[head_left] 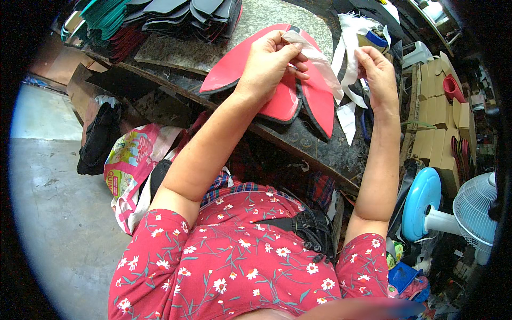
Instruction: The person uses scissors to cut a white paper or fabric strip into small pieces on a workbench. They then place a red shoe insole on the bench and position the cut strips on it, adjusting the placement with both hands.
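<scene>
My left hand (266, 66) is over the red pieces, its thumb and forefinger pinched on one end of a white strip (321, 65). The strip runs down to the right across the red pieces. To the right, my right hand (377, 77) is closed at the fingertips on another length of white strip (350, 64), which hangs in loops. Under my left hand lie flat red pieces with black edging (226, 64), curved like shoe uppers. Part of them is hidden by the hand and strip.
Stacks of black cut pieces (186, 16) and teal pieces (104, 18) stand on the worn table's far left, by a grey stone slab (261, 21). Cardboard boxes (434, 101) and a blue-and-white fan (424, 205) are at the right. A printed bag (130, 160) hangs below the table.
</scene>
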Motion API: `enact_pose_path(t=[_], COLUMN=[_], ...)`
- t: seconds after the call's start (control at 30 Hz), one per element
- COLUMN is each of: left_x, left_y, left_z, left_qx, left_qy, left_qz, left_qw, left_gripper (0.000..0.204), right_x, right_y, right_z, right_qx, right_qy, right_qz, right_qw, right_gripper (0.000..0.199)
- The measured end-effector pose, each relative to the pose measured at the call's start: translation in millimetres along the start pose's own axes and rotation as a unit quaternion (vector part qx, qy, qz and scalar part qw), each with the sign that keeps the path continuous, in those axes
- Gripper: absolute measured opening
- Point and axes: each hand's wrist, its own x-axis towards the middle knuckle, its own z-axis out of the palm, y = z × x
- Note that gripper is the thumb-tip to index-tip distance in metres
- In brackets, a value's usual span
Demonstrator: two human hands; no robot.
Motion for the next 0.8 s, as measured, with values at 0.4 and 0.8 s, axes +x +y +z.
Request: enact_pose_path(t=[0.4, 0.8], left_x=[-31.9, -82.4], left_y=[12.7, 15.1], left_z=[22.0, 7.9], left_qx=[0.303, 0.636], left_qy=[-0.043, -0.001], left_qz=[0.296, 0.298], left_qw=[0.905, 0.712], left_gripper=[0.023, 0.049], right_x=[-22.7, -21.5], right_y=[-22.2, -19.9], right_z=[36.7, 23.4], right_qx=[0.080, 0.115], right_qy=[-0.201, -0.159], right_qz=[-0.015, 0.006], right_qw=[0.976, 0.981], right_gripper=[0.057, 0.021])
